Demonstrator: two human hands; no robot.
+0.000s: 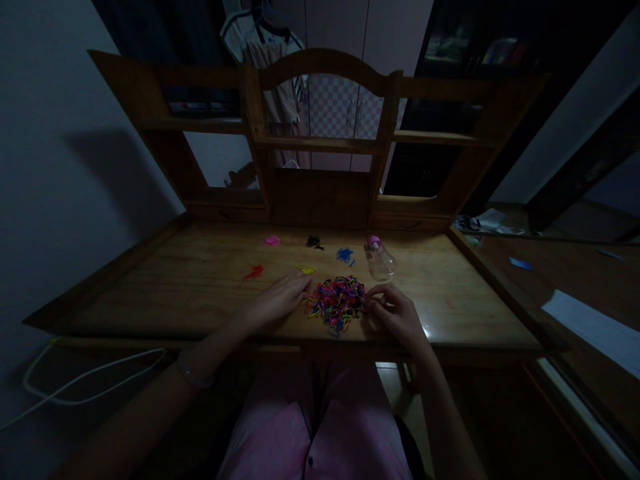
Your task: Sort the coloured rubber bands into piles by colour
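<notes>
A mixed pile of small coloured rubber bands [337, 300] lies near the front edge of the wooden desk. At its left side my left hand [284, 298] rests on the desk, fingers stretched out, with the fingertips close to a few yellow rubber bands [307, 269]. My right hand [397, 313] is at the pile's right edge, its thumb and fingers curled together in a pinch; what they hold is too small and dark to tell. Sorted by colour, small clusters lie beyond: red bands [254, 271], pink bands [271, 241], black bands [314, 242] and blue bands [345, 254].
A clear bottle with a pink cap [381, 260] is on the desk beyond my right hand. Wooden shelving [320, 143] rises along the back of the desk [190, 287]. On the right, another surface holds a white sheet of paper [595, 327]. A white cable [95, 370] hangs at lower left.
</notes>
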